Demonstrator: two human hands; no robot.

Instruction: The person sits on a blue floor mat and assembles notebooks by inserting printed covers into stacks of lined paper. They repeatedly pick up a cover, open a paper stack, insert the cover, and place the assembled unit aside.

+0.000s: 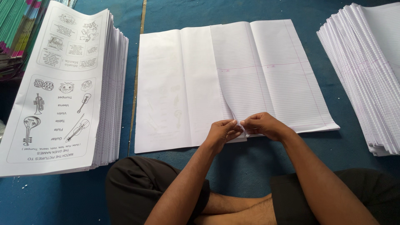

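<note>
Left hand: the left hand point(223, 130) pinches the near edge of the wide ruled white paper sheet point(273, 75), thumb and fingers pressed together on the fold, which pins the edge flat.
Right hand: the right hand point(261, 125) pinches the same edge just beside the left, fingertips almost touching, seemingly to line up or part the layers there.
Ruled sheet: it lies opened flat on the blue floor covering point(233, 166), its near edge at the hands and its left part overlapping the plain white cover sheet point(166, 91), so the two lie as one set.
Left stack: a tall pile of white sheets printed with musical instrument drawings point(54, 91), within arm's reach.
Right stack: fanned ruled white sheets point(366, 71), likewise near.
Sitter: cross-legged in dark shorts point(137, 187), knees just short of the sheet.
</note>
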